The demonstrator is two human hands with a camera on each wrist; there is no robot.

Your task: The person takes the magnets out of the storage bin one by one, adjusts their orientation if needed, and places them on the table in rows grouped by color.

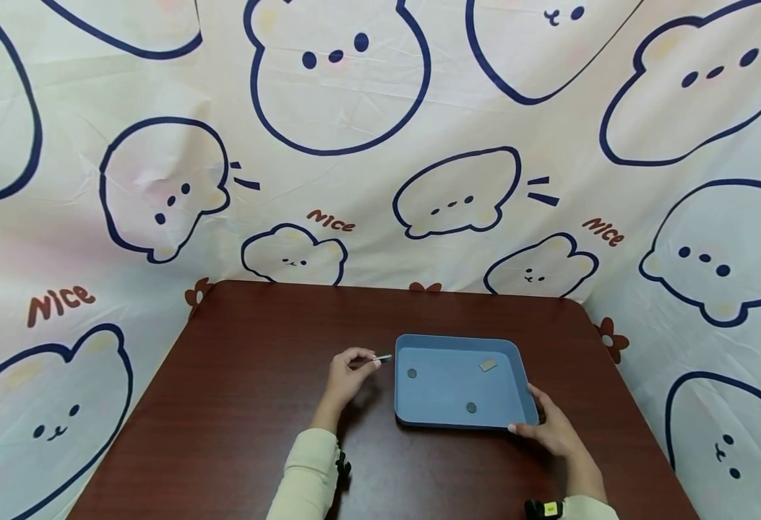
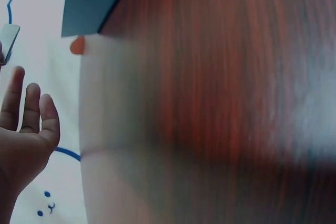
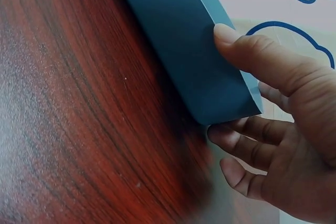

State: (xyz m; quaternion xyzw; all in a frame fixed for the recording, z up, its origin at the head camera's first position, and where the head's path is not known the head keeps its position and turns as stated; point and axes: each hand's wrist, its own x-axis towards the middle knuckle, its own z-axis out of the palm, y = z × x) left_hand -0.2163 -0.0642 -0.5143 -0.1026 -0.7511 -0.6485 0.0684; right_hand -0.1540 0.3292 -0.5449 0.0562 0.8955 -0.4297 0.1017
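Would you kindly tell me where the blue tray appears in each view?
Head: blue tray, right of centre, below mid-height.
Left wrist: tray, upper left, cut by the top edge.
Right wrist: tray, upper centre, its corner gripped by the right hand.
Shared landmark: the brown tabletop.

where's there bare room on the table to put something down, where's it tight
Bare table lies left of the left hand and between the blue tray and the table's back edge. It's tight between the tray's left side and the small piece the left hand pinches, and at the near right corner, gripped by the right hand.
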